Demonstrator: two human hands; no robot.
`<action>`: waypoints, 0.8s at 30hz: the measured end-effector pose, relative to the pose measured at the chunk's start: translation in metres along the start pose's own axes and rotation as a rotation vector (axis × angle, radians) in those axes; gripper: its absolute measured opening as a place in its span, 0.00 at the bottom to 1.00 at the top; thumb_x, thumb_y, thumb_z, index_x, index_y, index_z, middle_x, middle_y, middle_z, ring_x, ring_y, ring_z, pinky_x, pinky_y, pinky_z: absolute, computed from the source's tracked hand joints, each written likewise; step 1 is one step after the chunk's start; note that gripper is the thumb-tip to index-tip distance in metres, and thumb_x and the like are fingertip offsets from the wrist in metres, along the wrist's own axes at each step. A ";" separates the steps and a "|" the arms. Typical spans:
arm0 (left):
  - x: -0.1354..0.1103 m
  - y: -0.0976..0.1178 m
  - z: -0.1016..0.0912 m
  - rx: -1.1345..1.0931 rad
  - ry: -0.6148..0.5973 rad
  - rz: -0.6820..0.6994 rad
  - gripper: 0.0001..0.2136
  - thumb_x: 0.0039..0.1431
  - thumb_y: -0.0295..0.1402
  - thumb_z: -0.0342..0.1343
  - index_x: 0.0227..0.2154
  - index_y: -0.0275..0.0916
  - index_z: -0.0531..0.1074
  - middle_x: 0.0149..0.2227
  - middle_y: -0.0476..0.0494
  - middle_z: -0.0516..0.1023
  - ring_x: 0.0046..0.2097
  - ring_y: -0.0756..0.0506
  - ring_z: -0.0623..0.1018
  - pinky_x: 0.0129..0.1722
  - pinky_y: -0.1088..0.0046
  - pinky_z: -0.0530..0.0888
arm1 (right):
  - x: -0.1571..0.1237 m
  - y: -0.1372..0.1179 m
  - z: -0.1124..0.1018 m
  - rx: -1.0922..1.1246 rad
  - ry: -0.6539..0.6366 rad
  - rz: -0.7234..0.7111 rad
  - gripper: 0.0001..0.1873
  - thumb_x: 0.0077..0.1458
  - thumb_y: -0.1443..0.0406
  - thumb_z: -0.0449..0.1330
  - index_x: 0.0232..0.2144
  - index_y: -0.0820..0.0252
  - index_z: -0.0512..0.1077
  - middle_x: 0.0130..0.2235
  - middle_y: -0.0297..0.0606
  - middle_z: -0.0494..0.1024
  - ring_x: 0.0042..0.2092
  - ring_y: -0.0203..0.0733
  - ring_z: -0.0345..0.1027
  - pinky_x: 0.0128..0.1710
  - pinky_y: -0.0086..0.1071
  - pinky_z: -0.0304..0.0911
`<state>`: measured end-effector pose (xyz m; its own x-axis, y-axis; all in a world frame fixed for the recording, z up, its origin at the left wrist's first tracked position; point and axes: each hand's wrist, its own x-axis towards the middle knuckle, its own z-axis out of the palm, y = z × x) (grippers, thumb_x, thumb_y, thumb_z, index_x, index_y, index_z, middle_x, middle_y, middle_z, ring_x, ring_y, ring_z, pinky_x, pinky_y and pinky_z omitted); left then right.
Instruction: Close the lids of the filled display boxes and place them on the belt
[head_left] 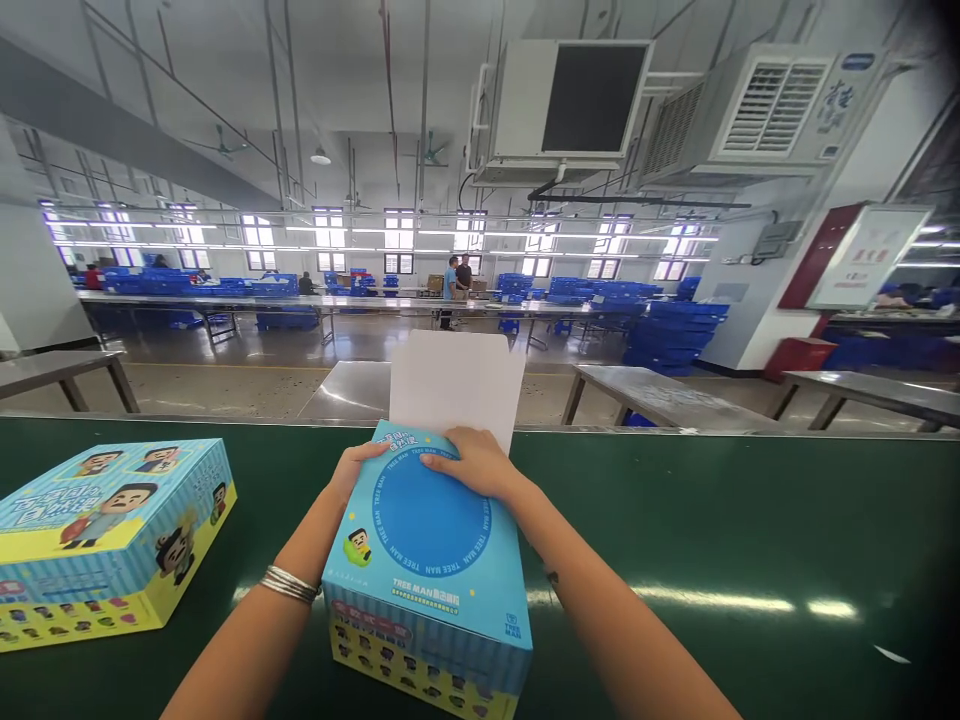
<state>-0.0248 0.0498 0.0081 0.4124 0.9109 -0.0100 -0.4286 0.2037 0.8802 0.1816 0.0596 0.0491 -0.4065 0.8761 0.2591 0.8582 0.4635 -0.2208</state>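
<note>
Right hand [471, 462] lies flat, fingers spread, on far top edge of blue printed cardboard box [431, 560], lower centre on green belt [750, 540] | left hand [351, 470] grips its far-left corner | white flap [456, 385] stands upright behind | second blue-yellow printed box [105, 540] lies lower left, well apart.

Bright windows [397, 232], glare on belt [750, 604], seemingly warped dark corners.

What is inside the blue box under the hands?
Nothing inside shows: the blue box has its top closed, with the left hand and right hand on its far edge. A white flap stands up there.
</note>
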 end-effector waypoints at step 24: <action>0.018 -0.031 0.007 0.059 0.315 -0.071 0.09 0.64 0.32 0.53 0.45 0.34 0.68 0.34 0.48 0.74 0.29 0.51 0.74 0.31 0.71 0.75 | -0.050 0.043 0.018 1.414 0.110 0.634 0.14 0.53 0.68 0.59 0.44 0.63 0.70 0.33 0.44 0.78 0.31 0.48 0.74 0.35 0.43 0.71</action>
<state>0.0018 0.0573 -0.0163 0.1664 0.9633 -0.2106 -0.3569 0.2579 0.8978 0.2331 0.0383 0.0097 -0.0259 0.9859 -0.1652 -0.1354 -0.1672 -0.9766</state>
